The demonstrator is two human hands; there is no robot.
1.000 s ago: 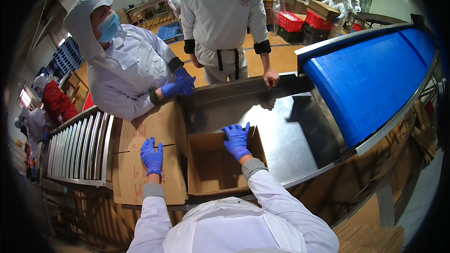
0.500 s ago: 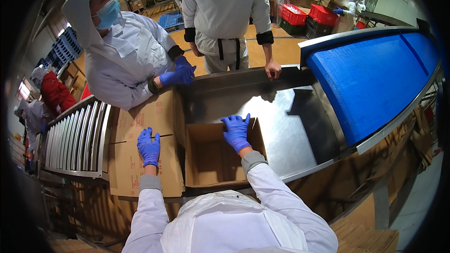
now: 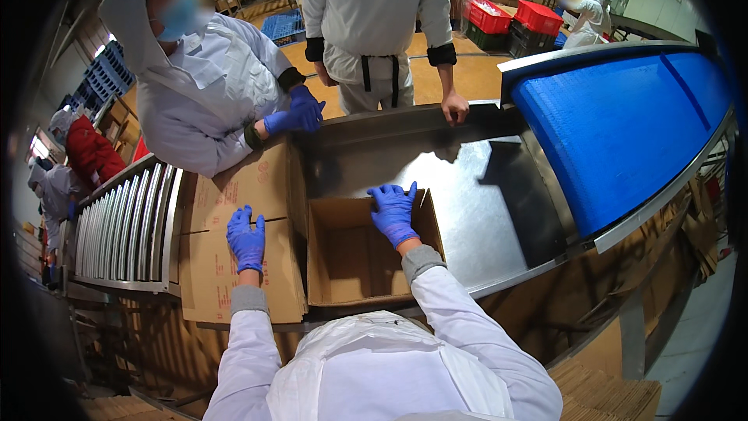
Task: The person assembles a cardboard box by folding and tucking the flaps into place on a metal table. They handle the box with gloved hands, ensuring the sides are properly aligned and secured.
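Note:
On top of a closed cardboard box (image 3: 210, 265), my left hand (image 3: 247, 242) lies in a blue glove, fingers a little apart, holding nothing. Beside it, to the right, stands an open cardboard box (image 3: 354, 269) with bare brown inner walls and nothing visible inside. My right hand (image 3: 394, 214), also gloved in blue, rests over the far right part of this box's rim with its fingers spread. Its fingertips reach past the far edge. The open box sits on a shiny metal table (image 3: 460, 210).
A roller conveyor (image 3: 128, 222) adjoins on the left, and a blue belt (image 3: 615, 132) slopes at the right. Across the table, one co-worker leans in with gloved hands (image 3: 298, 113) together; another's bare hand (image 3: 455, 107) touches the rim. Stacked flat cardboard (image 3: 604, 390) lies lower right.
Both my hands stay almost still on the two boxes. In the far right background, a person in white has shifted near the red crates.

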